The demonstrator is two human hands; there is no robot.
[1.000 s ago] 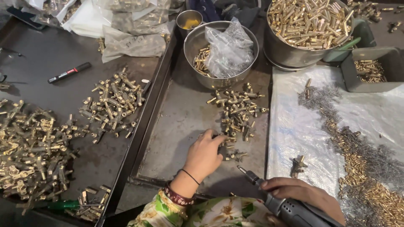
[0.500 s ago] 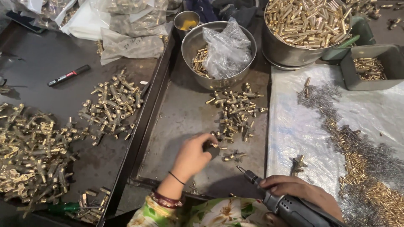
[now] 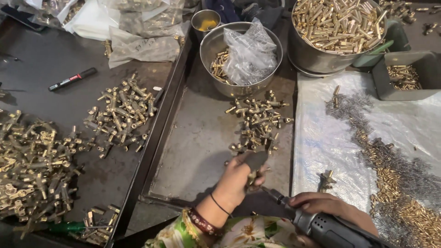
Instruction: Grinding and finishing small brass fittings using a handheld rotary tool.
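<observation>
Low in the frame's centre, the left hand (image 3: 239, 180) pinches a small brass fitting (image 3: 251, 177), while the right hand (image 3: 321, 204) wraps a grey power screwdriver (image 3: 321, 227) just beside it. Above lie loose brass fittings (image 3: 258, 120), a steel bowl (image 3: 216, 43) holding a crumpled clear plastic bag (image 3: 250, 53), and flat clear packets (image 3: 142, 43) at upper left.

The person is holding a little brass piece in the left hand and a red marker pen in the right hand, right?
Not quite. The left hand does hold a brass piece, but the right hand grips a grey power tool. The head view shows the marker pen lying untouched.
</observation>
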